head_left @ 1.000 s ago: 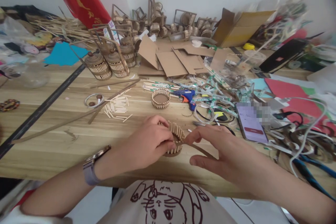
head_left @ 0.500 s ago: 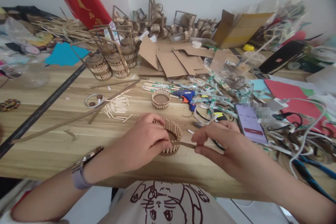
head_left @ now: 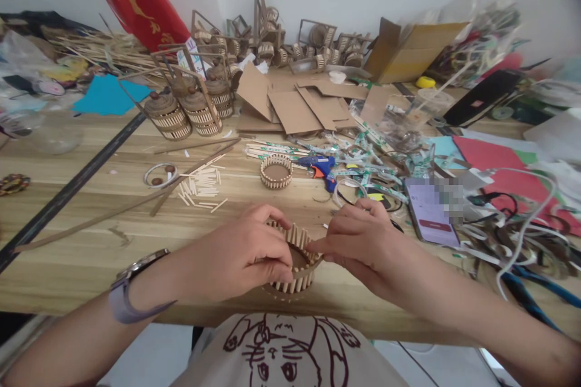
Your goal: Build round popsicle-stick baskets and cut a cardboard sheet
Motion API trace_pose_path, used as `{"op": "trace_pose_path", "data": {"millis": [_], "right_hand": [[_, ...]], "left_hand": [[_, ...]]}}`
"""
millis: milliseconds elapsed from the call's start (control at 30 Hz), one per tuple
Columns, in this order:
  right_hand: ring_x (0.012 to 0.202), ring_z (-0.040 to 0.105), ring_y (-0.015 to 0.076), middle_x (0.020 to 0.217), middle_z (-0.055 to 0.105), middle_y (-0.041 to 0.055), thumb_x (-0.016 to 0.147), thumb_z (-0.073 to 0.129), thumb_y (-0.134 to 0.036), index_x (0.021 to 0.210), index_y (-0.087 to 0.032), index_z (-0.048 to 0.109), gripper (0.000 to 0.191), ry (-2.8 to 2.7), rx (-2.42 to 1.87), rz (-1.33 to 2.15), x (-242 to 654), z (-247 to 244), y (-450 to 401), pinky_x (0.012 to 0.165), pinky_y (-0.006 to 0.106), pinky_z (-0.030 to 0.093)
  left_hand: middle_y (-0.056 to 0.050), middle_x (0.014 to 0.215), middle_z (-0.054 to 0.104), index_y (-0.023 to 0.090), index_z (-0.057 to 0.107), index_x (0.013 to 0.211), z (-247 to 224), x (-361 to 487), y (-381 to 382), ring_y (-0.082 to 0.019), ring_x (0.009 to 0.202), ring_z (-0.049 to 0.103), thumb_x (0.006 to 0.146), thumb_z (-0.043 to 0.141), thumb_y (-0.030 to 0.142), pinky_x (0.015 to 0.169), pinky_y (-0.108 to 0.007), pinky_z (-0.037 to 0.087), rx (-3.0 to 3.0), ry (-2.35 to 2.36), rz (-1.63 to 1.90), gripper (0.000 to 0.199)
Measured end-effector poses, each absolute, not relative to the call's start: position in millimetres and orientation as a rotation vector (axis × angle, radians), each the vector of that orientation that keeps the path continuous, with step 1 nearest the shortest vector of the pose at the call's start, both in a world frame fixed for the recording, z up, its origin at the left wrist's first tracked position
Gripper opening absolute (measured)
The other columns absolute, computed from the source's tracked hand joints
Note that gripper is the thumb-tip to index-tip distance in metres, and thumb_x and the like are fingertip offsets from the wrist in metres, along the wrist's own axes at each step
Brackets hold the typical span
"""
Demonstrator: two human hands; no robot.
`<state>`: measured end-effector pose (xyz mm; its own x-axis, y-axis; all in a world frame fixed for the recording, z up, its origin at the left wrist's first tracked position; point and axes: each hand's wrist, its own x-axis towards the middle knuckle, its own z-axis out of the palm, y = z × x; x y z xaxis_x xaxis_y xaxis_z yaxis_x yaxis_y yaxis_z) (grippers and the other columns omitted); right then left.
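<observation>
Partly hidden basket (head_left: 305, 281), left fingers (head_left: 278, 270) in front

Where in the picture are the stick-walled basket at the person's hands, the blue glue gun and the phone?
Stick-walled basket (head_left: 302, 282): head view, on its outer wall, near side.
Blue glue gun (head_left: 323, 164): head view, on its body.
Phone (head_left: 427, 215): head view, on its screen.

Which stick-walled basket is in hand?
The nearest basket, left hand and right hand at its rim; the farther basket by the glue gun and lidded baskets behind are untouched.
</observation>
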<state>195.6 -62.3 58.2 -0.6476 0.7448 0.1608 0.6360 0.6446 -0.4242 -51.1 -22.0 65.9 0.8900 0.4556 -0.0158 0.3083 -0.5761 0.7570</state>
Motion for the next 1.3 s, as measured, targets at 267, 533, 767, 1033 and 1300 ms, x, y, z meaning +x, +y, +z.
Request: {"op": "trace_pose_path", "data": {"millis": [267,533,767,1033,1300], "right_hand": [[0.076,0.049,0.0176,0.072,0.061,0.0006,0.095,0.049,-0.013,0.082,-0.022,0.068,0.025,-2.566,-1.108,0.338,189,59,-64,0.080,0.036,0.025],[0.077,0.053,0.0186,0.075,0.063,0.0021,0.093,0.056,-0.019,0.081,-0.021,0.068,0.017,-2.570,-1.203,0.219,178,58,-69,0.082,0.037,0.029],[0.087,0.062,0.0245,0.089,0.069,0.0050,0.091,0.061,-0.047,0.096,-0.026,0.067,0.023,-2.311,-1.363,0.302,198,71,-75,0.079,0.039,0.039],[0.077,0.063,0.0192,0.076,0.068,-0.0003,0.091,0.060,-0.028,0.076,-0.025,0.065,0.016,-2.226,-1.433,0.478,194,65,-79,0.074,0.035,0.041],[0.077,0.066,0.0185,0.079,0.073,0.0020,0.094,0.059,-0.025,0.082,-0.024,0.071,0.017,-2.184,-1.397,0.542,192,60,-71,0.072,0.033,0.045]], "left_hand": [[0.001,0.078,0.070,0.022,0.069,0.083,59,-54,-13,-0.024,0.119,0.049,0.094,0.060,0.023,0.103,-0.038,0.037,2.263,0.581,0.161,0.014],[-0.002,0.081,0.068,0.020,0.069,0.078,48,-27,-26,-0.024,0.111,0.051,0.094,0.060,0.026,0.101,-0.040,0.037,2.273,0.700,0.230,0.020],[-0.004,0.077,0.067,0.019,0.068,0.076,45,-50,-20,-0.026,0.117,0.048,0.096,0.057,0.029,0.093,-0.037,0.043,2.209,0.747,0.299,0.025],[-0.001,0.076,0.066,0.021,0.066,0.076,49,-56,-21,-0.025,0.117,0.049,0.097,0.055,0.034,0.093,-0.035,0.043,2.225,0.708,0.332,0.028],[0.001,0.072,0.066,0.021,0.063,0.075,56,-59,-25,-0.022,0.110,0.051,0.097,0.056,0.028,0.105,-0.037,0.036,2.261,0.566,0.307,0.025]]}}
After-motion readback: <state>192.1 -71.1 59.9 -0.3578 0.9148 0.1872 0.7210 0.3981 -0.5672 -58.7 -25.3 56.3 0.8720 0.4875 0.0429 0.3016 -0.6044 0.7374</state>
